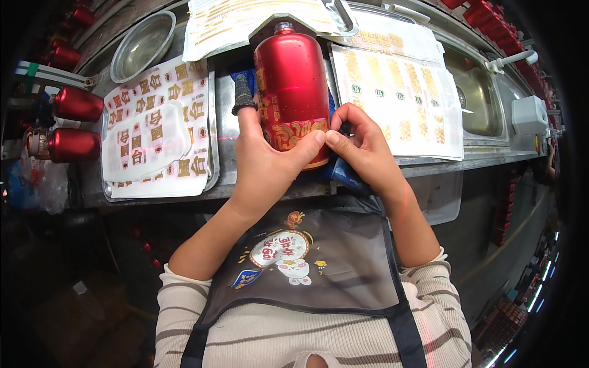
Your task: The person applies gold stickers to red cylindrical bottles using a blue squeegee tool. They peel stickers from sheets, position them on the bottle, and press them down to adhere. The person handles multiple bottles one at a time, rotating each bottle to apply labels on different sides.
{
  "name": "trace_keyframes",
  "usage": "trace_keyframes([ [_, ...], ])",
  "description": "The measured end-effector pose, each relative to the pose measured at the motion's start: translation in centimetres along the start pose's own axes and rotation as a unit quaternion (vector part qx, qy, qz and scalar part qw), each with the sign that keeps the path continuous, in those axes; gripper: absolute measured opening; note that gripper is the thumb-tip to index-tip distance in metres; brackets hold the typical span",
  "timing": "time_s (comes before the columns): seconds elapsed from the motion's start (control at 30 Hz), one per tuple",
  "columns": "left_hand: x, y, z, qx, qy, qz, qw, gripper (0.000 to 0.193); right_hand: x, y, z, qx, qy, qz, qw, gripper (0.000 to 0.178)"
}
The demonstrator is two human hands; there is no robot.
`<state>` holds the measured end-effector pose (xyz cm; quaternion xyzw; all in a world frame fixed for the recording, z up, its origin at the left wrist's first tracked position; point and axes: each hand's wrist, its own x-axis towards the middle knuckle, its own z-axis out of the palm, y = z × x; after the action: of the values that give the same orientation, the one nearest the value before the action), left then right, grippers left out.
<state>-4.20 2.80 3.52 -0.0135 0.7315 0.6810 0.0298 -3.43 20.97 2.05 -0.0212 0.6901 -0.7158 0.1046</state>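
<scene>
While the fingers of the left hand hold the red bottle at its lower left side, the left thumb lies across the gold-patterned band on its lower body. A dark sleeve covers the left index finger, which extends along the bottle. The fingers of the right hand are set narrow, thumb beside bent index finger, at the lower right side; whether they grip the bottle cannot be determined. Both thumb tips lie close together at the band. The bare neck points away from the fingers. Left of the left fingers, the worktop carries a metal tray with printed sheets; a metal bowl sits beyond. Right of the right fingers lie gold-printed white sheets, with a sink farther right.
</scene>
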Motion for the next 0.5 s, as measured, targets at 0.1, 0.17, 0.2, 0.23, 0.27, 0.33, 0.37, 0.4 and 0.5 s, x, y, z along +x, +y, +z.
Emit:
trace_keyframes([
  [0.1, -0.1, 0.3, 0.2, 0.044, 0.013, 0.011, 0.999, 0.065, 0.3, -1.2, 0.3, 0.06, 0.006, 0.043, 0.997, 0.023],
  [0.17, -0.1, 0.2, 0.2, 0.042, 0.014, 0.02, 0.999, 0.065, 0.7, -1.3, 0.8, 0.054, 0.021, 0.053, 0.997, 0.024],
  [0.2, -0.1, 0.2, 0.2, 0.041, 0.012, 0.02, 0.999, 0.065, 0.8, -1.0, 1.0, 0.023, 0.03, 0.052, 0.998, 0.025],
  [0.23, -0.1, 0.3, 0.2, 0.04, 0.01, 0.019, 0.999, 0.065, 0.8, -0.8, 1.1, -0.009, 0.04, 0.051, 0.998, 0.026],
  [0.27, -0.1, 0.3, 0.2, 0.039, 0.009, 0.019, 0.999, 0.065, 0.6, -1.0, 1.1, -0.002, 0.034, 0.049, 0.998, 0.026],
  [0.33, -0.1, 0.6, 0.2, 0.033, 0.003, 0.01, 0.999, 0.065, 0.5, -0.6, 0.8, 0.007, 0.023, 0.034, 0.999, 0.025],
  [0.37, -0.2, 0.6, 0.1, 0.03, 0.0, 0.006, 1.0, 0.065, 0.6, -0.3, 0.7, 0.012, 0.018, 0.027, 0.999, 0.024],
  [0.4, -0.1, 0.6, 0.1, 0.029, 0.0, 0.008, 1.0, 0.066, 0.6, -0.2, 0.7, 0.026, 0.017, 0.03, 0.999, 0.024],
  [0.5, -0.1, 0.3, -0.1, 0.02, -0.003, 0.023, 1.0, 0.067, 0.6, -0.2, 0.6, 0.055, 0.013, 0.027, 0.998, 0.022],
])
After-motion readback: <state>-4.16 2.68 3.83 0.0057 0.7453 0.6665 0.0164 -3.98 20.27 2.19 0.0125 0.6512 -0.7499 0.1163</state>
